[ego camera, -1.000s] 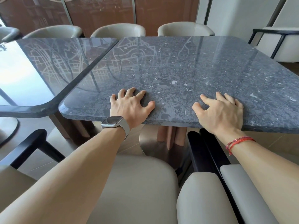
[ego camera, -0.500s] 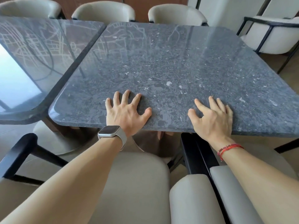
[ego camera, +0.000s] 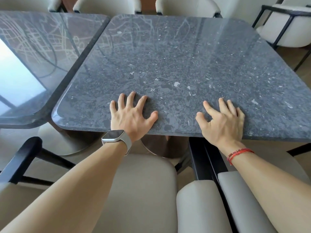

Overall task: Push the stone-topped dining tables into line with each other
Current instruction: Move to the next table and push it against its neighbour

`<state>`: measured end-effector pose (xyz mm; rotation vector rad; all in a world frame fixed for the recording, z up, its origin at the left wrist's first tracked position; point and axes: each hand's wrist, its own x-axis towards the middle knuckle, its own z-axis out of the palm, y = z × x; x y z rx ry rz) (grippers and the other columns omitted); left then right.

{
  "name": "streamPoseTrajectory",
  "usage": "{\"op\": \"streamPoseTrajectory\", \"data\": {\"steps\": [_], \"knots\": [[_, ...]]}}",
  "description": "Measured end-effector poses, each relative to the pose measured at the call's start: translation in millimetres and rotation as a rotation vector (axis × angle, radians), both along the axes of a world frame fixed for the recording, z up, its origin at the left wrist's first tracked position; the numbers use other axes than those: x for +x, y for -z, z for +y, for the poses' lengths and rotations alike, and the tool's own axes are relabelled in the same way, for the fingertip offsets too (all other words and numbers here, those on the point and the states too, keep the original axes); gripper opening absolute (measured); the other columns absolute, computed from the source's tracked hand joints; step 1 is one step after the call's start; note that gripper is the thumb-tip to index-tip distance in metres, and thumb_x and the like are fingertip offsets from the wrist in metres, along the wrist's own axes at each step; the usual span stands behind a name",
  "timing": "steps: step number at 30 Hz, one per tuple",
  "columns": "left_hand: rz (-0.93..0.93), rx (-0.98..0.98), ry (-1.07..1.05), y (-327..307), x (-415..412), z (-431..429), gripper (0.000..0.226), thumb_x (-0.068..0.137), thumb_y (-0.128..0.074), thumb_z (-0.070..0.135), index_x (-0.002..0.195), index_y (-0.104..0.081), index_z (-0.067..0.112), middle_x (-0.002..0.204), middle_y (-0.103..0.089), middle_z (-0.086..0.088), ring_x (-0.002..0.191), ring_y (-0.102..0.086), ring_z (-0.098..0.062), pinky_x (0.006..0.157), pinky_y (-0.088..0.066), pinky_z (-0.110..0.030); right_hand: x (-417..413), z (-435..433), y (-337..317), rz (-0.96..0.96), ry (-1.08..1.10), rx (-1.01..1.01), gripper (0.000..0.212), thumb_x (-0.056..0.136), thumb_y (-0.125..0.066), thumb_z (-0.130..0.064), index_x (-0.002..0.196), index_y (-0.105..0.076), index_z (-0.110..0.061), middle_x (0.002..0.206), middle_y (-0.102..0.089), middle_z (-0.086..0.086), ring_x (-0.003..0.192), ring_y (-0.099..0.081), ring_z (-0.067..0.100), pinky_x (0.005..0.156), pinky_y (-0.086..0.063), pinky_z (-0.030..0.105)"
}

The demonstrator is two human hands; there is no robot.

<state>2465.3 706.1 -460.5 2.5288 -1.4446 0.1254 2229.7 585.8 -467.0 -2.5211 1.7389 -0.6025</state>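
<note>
Over the last second the dark grey, speckled stone-topped counter (ego camera: 176, 64) under the hands has swung round against its glossy, reflective stone-topped neighbour (ego camera: 33, 56) on the left; the wedge of gap that opened toward the near end has narrowed, and the two long edges now run almost parallel and close beside each other, though whether they touch I cannot tell; the near edges are not level, the right counter's rounded corner lying further toward the person than the left one's, so I judge the lining-up well advanced but not finished. The left hand (ego camera: 131, 115), a pale smartwatch (ego camera: 116, 136) on its wrist, lies flat and open on the stone just inside the near edge, fingers spread and pointing away; the right hand (ego camera: 222, 121), a red cord bracelet (ego camera: 239, 153) at the wrist, is likewise open, palm down, fingers slightly bent, gripping nothing; both forearms reach out nearly straight over the beige upholstered chairs (ego camera: 143, 190) tucked in below.
</note>
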Motion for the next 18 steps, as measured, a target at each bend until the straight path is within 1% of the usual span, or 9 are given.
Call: {"op": "streamPoseTrajectory", "data": {"steps": [3,5,7,8,10,11,14,16,18], "knots": [[0.092,0.036,0.020,-6.6,2.8,0.9,0.079,0.082,-0.022,0.080,0.150,-0.037,0.042,0.165,-0.026,0.001,0.153,-0.013,-0.028,0.123,-0.006,-0.055,-1.2,-2.6,-6.6,0.060,-0.018,0.070,0.062,0.091,-0.033,-0.065,0.142,-0.055,-0.038,0.160,-0.036,0.016,0.150,-0.024,0.034,0.121,-0.013,0.056],[0.185,0.043,0.044,-10.3,-2.7,6.7,0.087,0.077,-0.023,0.081,0.152,-0.038,0.040,0.166,-0.024,0.000,0.155,-0.009,-0.025,0.124,0.000,-0.054,-1.9,-5.3,-13.3,0.087,-0.039,0.135,0.061,0.096,-0.035,-0.064,0.149,-0.047,-0.036,0.163,-0.030,0.016,0.152,-0.018,0.035,0.122,-0.010,0.056],[0.280,0.004,0.074,-11.9,-17.6,20.9,0.094,0.071,-0.022,0.083,0.151,-0.043,0.037,0.165,-0.027,0.001,0.155,-0.009,-0.022,0.125,0.003,-0.051,-2.7,-2.8,-19.0,0.097,-0.056,0.183,0.063,0.097,-0.037,-0.064,0.152,-0.042,-0.033,0.161,-0.032,0.017,0.150,-0.020,0.037,0.122,-0.012,0.056],[0.342,-0.033,0.084,-13.2,-24.5,29.8,0.095,0.069,-0.023,0.083,0.149,-0.046,0.036,0.164,-0.029,0.002,0.155,-0.010,-0.021,0.125,0.002,-0.049,-2.3,2.8,-22.7,0.068,-0.073,0.208,0.066,0.096,-0.037,-0.065,0.153,-0.041,-0.031,0.157,-0.037,0.018,0.147,-0.026,0.038,0.121,-0.017,0.056],[0.510,-0.123,0.065,-22.1,-33.7,46.1,0.094,0.068,-0.029,0.082,0.146,-0.050,0.034,0.161,-0.034,0.002,0.153,-0.018,-0.021,0.126,-0.006,-0.046,-1.7,22.9,-35.0,-0.043,-0.124,0.283,0.072,0.092,-0.038,-0.067,0.153,-0.039,-0.029,0.148,-0.048,0.015,0.139,-0.039,0.036,0.116,-0.030,0.053],[0.610,-0.169,0.048,-29.9,-36.2,52.4,0.093,0.068,-0.033,0.082,0.146,-0.051,0.034,0.159,-0.035,0.002,0.151,-0.023,-0.021,0.126,-0.013,-0.045,-2.3,33.0,-41.5,-0.104,-0.150,0.333,0.073,0.091,-0.039,-0.067,0.154,-0.038,-0.030,0.147,-0.050,0.012,0.136,-0.044,0.034,0.114,-0.034,0.052],[0.869,-0.283,0.044,-63.6,-49.9,69.2,0.083,0.076,-0.045,0.076,0.147,-0.050,0.034,0.154,-0.038,0.005,0.146,-0.032,-0.014,0.123,-0.026,-0.044,-7.4,58.6,-74.1,-0.264,-0.188,0.452,0.063,0.095,-0.049,-0.059,0.153,-0.040,-0.034,0.152,-0.047,0.007,0.139,-0.043,0.027,0.115,-0.034,0.043],[0.964,-0.350,0.078,-86.4,-61.4,82.2,0.073,0.082,-0.049,0.070,0.146,-0.051,0.036,0.151,-0.042,0.008,0.143,-0.038,-0.011,0.121,-0.030,-0.043,-10.9,72.8,-97.9,-0.370,-0.204,0.496,0.058,0.096,-0.052,-0.055,0.150,-0.044,-0.035,0.152,-0.048,0.006,0.139,-0.043,0.024,0.115,-0.033,0.039],[1.032,-0.417,0.101,-110.3,-72.6,97.8,0.067,0.083,-0.049,0.069,0.143,-0.053,0.039,0.148,-0.046,0.010,0.137,-0.046,-0.007,0.119,-0.035,-0.042,-15.0,88.2,-121.0,-0.455,-0.225,0.523,0.057,0.092,-0.053,-0.058,0.146,-0.048,-0.039,0.147,-0.053,0.005,0.133,-0.049,0.024,0.113,-0.037,0.039]]}}
